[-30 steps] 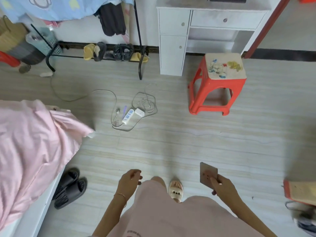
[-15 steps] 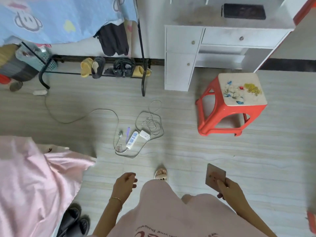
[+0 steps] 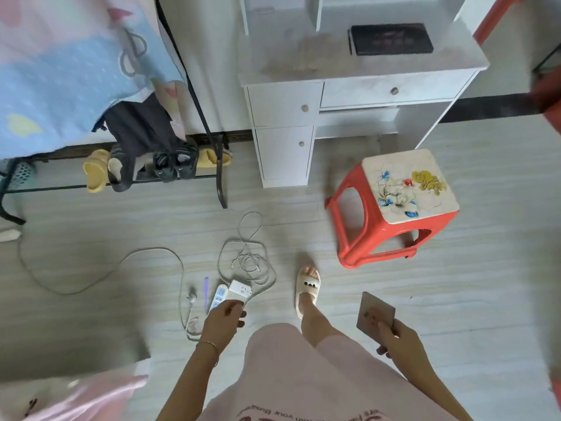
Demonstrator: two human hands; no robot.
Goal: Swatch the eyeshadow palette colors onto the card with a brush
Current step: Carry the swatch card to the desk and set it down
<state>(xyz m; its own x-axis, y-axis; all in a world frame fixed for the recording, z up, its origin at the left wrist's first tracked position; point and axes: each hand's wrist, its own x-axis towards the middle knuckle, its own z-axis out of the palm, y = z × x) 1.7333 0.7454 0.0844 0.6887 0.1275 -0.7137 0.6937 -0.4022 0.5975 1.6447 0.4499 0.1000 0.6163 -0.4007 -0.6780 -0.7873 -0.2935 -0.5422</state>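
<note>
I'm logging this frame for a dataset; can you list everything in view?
Card: one, brown, in the right hand.
Dark flat case: one, black, on the desk.
Desk: one, white, by the wall.
Stool: one, red, patterned seat, before the desk.
Power strip: one, white, on the floor, among cables.
Shoe rack: one, black, holding slippers and shoes.
Left hand: fingers loosely curled, holding nothing visible.
Right hand: grips the card.

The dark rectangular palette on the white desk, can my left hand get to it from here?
Probably not yet. The dark rectangular palette lies far back on the white desk, while the left hand hangs low over the floor, with the red plastic stool standing between.
</note>
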